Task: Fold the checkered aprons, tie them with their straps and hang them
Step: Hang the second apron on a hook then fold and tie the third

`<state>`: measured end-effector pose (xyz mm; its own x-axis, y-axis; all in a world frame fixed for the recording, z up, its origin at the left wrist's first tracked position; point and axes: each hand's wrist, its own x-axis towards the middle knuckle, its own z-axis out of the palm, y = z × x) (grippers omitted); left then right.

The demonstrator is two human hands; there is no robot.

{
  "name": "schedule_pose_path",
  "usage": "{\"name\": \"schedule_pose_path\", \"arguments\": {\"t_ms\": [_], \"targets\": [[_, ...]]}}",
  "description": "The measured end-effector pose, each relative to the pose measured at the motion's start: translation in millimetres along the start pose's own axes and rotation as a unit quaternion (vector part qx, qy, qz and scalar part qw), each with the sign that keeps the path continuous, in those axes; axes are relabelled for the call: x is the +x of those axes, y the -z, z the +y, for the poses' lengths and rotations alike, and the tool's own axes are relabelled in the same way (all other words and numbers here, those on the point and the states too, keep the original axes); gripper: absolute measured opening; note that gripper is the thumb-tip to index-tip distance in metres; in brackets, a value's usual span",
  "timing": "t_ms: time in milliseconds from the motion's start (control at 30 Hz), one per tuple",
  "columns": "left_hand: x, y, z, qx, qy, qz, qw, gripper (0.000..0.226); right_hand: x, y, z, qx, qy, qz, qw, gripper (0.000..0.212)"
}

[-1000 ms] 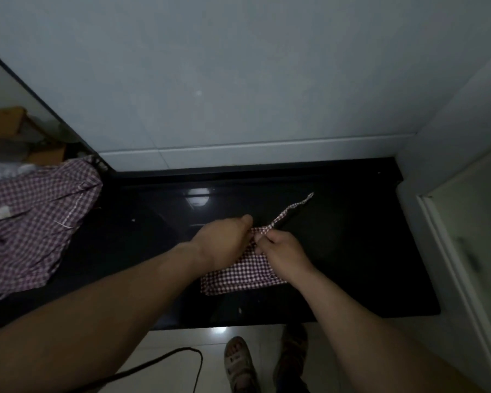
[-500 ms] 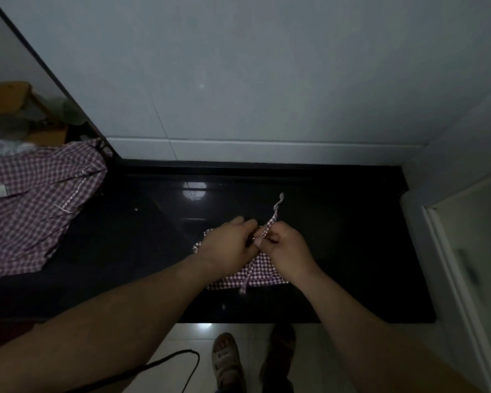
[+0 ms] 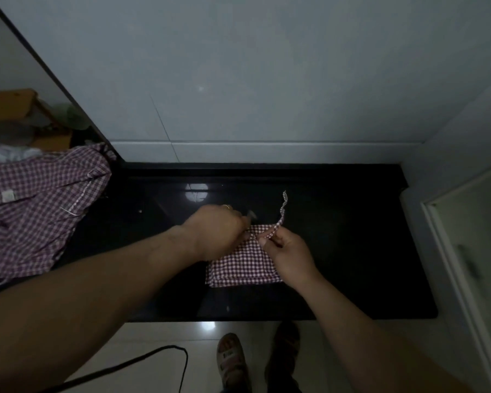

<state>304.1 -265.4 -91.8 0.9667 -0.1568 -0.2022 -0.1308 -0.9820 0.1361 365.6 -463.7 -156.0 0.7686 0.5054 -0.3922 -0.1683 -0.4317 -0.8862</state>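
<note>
Red-and-white checked cloth, folded into a small flat packet, lies on the glossy black desk: this folded apron (image 3: 243, 265) sits right under and between the two hands. The right hand (image 3: 291, 255) rests on the packet's right edge and pinches the strap (image 3: 281, 212) between thumb and forefinger. From that pinch the narrow checked strap loops a little to the side and then rises away beyond the fingertips, its free end curling in the air above the desk (image 3: 352, 251).

The left hand (image 3: 214, 232) covers the packet's upper left corner, just beside the right hand, with their fingertips close together at the top edge of the fold. It is motion-blurred. Its fingers are curled down toward the cloth, but whether they grip the strap or only press on the fold cannot be told. A thin ring (image 3: 226, 206) shows on one finger.

Well to the left of the left hand, a loose heap of aprons (image 3: 40, 205) in the same check spreads over the desk's end, with a small white label showing. Beyond both hands stands a pale tiled wall (image 3: 267, 80). To the right of the right hand is a light cabinet door (image 3: 471, 265). Nearer than the hands, below the desk's front edge, two sandalled feet (image 3: 233, 361) stand on a pale floor, and a dark cable (image 3: 153, 361) loops across it.
</note>
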Motion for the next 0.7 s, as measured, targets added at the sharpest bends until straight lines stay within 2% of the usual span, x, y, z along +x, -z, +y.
{"name": "schedule_pose_path", "arguments": {"t_ms": [100,167,267,333,400,467,533,600,700], "targets": [[-9,0,9,-0.010,0.034,0.036,0.999,0.040,2,-2,-1,-0.036,-0.021,0.045,0.998,0.013],[-15,-11,18,-0.077,0.104,0.045,0.991,0.042,3,-3,-3,-0.080,-0.016,0.077,0.994,0.017],[-39,-46,13,-0.179,0.234,0.051,0.954,0.038,2,6,10,-0.231,-0.005,0.142,0.963,0.018],[-64,-71,2,-0.259,0.311,0.048,0.913,0.039,2,19,22,-0.297,-0.015,0.180,0.938,0.018],[-79,-85,-4,-0.365,0.369,0.086,0.851,0.043,2,27,29,-0.318,-0.006,0.175,0.932,0.019],[-76,-84,1,-0.455,0.404,0.183,0.772,0.047,0,26,25,-0.307,0.005,0.157,0.939,0.020],[-63,-70,10,-0.497,0.412,0.266,0.716,0.045,-4,21,12,-0.262,0.020,0.170,0.950,0.025],[-49,-53,17,-0.538,0.390,0.294,0.687,0.041,-7,16,-8,-0.215,0.046,0.176,0.959,0.030],[-39,-42,22,-0.614,0.366,0.272,0.644,0.035,-13,-3,-44,-0.103,0.077,0.102,0.986,0.027]]}}
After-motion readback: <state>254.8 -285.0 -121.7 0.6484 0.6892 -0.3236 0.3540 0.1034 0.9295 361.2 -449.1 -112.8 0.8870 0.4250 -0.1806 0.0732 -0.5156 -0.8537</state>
